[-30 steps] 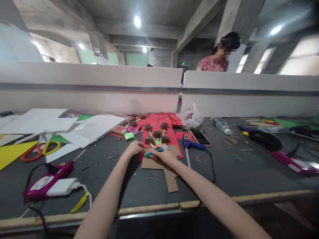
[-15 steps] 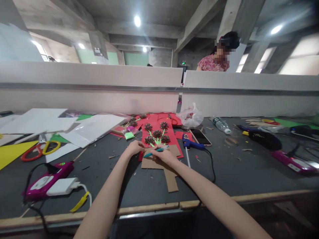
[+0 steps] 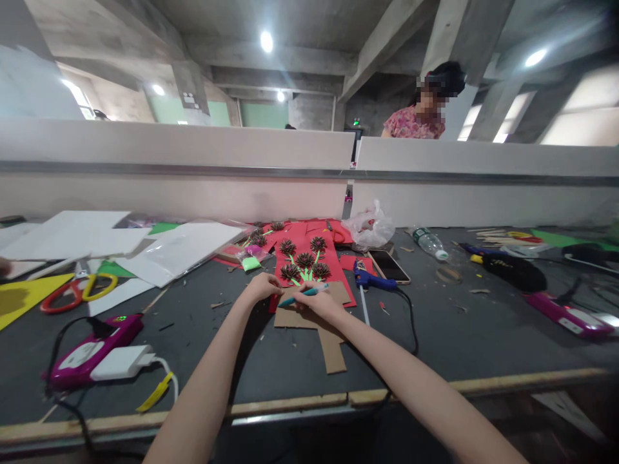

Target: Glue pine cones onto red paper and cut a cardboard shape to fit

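Note:
My right hand [image 3: 322, 301] is closed on a teal pen [image 3: 302, 294], held slantwise over brown cardboard [image 3: 294, 317]. At the cardboard's upper left edge rests my left hand [image 3: 262, 287], its fingers curled; whether they pinch anything is too small to tell. A strip of cardboard [image 3: 333, 351] points toward the table's front edge. Just beyond my hands, dark pinecone flowers [image 3: 305, 260] with green stems lie on red paper [image 3: 302, 240].
A blue glue gun [image 3: 370, 278] and a phone [image 3: 391, 267] lie right of the cardboard. Scissors [image 3: 99, 287], white boards [image 3: 72, 235] and a magenta power strip [image 3: 80, 357] are at left. A person [image 3: 418, 119] is behind the partition.
Part of another person's hand has appeared at the far left edge, with a shadow on the yellow sheet. My hands and the cardboard look almost unmoved; the pen's tilt has shifted very slightly.

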`<state>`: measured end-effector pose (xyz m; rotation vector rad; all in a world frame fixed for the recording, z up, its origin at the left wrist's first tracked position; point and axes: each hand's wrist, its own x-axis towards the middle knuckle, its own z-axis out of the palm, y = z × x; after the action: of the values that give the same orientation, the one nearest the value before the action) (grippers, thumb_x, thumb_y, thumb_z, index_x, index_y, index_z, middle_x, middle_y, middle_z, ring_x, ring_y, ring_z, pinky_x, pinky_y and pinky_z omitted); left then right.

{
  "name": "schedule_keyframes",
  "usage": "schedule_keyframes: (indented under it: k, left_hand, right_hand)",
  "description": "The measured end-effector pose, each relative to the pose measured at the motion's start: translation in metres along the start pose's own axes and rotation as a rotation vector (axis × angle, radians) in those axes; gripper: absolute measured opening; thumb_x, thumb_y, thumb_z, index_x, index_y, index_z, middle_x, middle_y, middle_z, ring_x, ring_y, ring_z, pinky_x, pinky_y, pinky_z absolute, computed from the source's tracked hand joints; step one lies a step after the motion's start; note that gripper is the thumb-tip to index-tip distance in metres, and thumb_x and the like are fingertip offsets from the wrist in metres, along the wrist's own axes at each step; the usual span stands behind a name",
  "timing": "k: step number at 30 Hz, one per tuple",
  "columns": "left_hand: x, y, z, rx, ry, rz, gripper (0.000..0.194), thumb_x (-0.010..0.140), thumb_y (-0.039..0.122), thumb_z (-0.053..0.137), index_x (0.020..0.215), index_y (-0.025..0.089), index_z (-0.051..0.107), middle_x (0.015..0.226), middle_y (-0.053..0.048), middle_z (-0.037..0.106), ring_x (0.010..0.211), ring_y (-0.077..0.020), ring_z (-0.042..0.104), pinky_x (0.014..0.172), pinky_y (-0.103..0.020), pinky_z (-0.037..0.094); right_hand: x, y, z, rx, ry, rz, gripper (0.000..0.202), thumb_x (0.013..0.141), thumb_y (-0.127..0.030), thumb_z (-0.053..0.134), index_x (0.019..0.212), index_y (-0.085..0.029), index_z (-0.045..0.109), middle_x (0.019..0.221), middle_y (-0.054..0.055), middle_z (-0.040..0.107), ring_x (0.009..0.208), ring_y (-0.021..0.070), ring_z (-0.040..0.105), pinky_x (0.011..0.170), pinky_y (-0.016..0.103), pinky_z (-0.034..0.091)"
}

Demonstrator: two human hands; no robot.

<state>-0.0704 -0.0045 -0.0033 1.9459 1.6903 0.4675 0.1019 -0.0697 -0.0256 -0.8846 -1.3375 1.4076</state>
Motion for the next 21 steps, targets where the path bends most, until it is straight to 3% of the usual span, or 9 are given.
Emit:
schedule_keyframes:
  k: [6,12,14,18,21]
  left_hand:
    - [0.001,-0.002,-0.001,-0.038,-0.01,0.008,0.024,0.048,0.033,0.063,0.062,0.015,0.065,0.056,-0.001,0.058,0.058,-0.0146,0.05,0.054,-0.025,0.035]
    - [0.002,-0.003,-0.001,-0.063,-0.026,0.019,0.027,0.047,0.034,0.063,0.065,0.014,0.065,0.062,-0.002,0.061,0.063,-0.0166,0.053,0.059,-0.026,0.036]
    - [0.002,-0.003,-0.002,-0.066,-0.03,0.014,0.027,0.047,0.034,0.063,0.065,0.014,0.065,0.062,-0.002,0.061,0.063,-0.0167,0.052,0.058,-0.026,0.036]
    - [0.002,-0.003,-0.002,-0.067,-0.021,0.023,0.026,0.047,0.034,0.063,0.064,0.014,0.065,0.061,-0.002,0.061,0.063,-0.0165,0.052,0.059,-0.026,0.036]
    - [0.003,-0.004,-0.001,-0.075,-0.015,0.037,0.026,0.047,0.035,0.063,0.064,0.014,0.065,0.061,-0.002,0.061,0.062,-0.0164,0.053,0.06,-0.026,0.037]
  right_hand:
    - [0.008,-0.02,-0.016,0.114,0.117,-0.02,0.018,0.062,-0.034,0.063,0.062,-0.018,0.054,0.051,-0.002,0.059,0.046,0.0089,0.053,0.047,0.021,0.042]
    - [0.006,-0.072,-0.076,0.257,0.18,-0.23,0.029,0.067,-0.041,0.056,0.087,-0.02,0.058,0.073,0.002,0.066,0.062,0.0125,0.06,0.062,0.026,0.047]
    - [0.004,-0.079,-0.095,0.178,0.21,-0.26,0.028,0.066,-0.04,0.057,0.086,-0.02,0.058,0.073,0.001,0.066,0.061,0.012,0.059,0.062,0.026,0.047]
    - [0.005,-0.071,-0.115,-0.224,0.448,-0.316,0.024,0.061,-0.037,0.064,0.073,-0.02,0.054,0.055,-0.003,0.058,0.05,0.0098,0.052,0.05,0.021,0.041]
    - [0.007,-0.061,-0.114,-0.449,0.43,-0.256,0.026,0.066,-0.043,0.057,0.074,-0.02,0.052,0.05,-0.003,0.057,0.041,0.0093,0.048,0.043,0.021,0.037]
